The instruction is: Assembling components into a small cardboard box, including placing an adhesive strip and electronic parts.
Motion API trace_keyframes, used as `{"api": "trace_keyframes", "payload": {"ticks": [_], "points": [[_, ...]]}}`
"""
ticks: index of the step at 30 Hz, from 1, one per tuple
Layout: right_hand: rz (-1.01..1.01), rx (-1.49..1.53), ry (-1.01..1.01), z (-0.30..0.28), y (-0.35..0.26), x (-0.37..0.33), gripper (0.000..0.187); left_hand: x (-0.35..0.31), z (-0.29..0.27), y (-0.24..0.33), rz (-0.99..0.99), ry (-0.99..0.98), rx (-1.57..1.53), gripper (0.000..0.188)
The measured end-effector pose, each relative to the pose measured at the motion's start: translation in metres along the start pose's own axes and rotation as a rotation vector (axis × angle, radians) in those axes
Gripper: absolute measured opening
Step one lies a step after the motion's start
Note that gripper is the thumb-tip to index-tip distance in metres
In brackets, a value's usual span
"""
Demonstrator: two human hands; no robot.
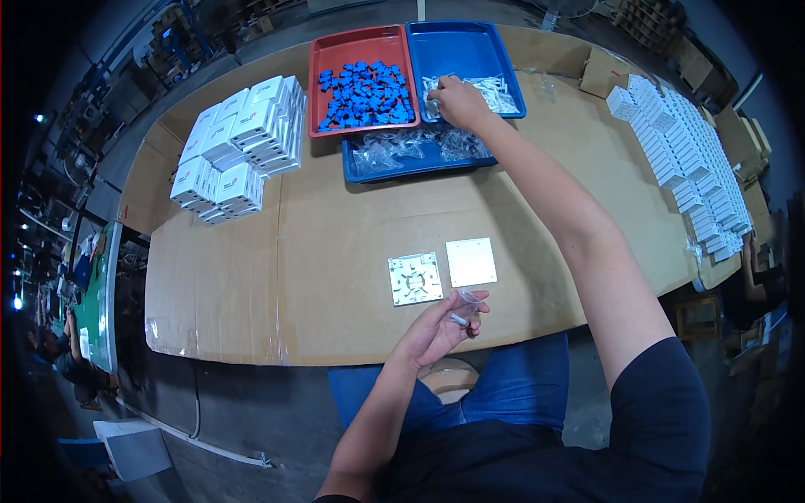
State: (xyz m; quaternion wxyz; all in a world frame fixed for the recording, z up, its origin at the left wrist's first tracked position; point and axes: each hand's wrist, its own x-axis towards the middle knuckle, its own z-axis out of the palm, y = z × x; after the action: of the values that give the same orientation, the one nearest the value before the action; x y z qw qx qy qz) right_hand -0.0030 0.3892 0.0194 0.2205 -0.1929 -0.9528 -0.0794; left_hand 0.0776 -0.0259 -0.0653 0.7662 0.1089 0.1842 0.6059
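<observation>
My left hand, palm up near the table's front edge, holds a small clear plastic bag. A small white part lies at the fingers, in or against the bag; I cannot tell which. My right hand reaches into the far blue tray of small white parts. Its fingers are bent together at the left of the pile, and their tips are partly hidden. Just beyond my left hand lie a white square plate and a square panel with metal fittings.
A red tray of blue pieces stands beside the blue one. In front, another blue tray holds clear plastic bags. White boxes are stacked at the left; rows of white pieces line the right. Cardboard covers the table.
</observation>
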Motion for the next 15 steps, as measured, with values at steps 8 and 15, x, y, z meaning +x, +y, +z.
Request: {"api": "trace_keyframes", "payload": {"ticks": [8, 15], "points": [[0.017, -0.009, 0.057, 0.007, 0.005, 0.003, 0.016, -0.001, 0.001, 0.002, 0.003, 0.015, 0.008, 0.058], [0.414, 0.534, 0.314, -0.005, 0.027, -0.009, 0.018, 0.003, 0.002, -0.001, 0.007, -0.004, 0.001, 0.059]]}}
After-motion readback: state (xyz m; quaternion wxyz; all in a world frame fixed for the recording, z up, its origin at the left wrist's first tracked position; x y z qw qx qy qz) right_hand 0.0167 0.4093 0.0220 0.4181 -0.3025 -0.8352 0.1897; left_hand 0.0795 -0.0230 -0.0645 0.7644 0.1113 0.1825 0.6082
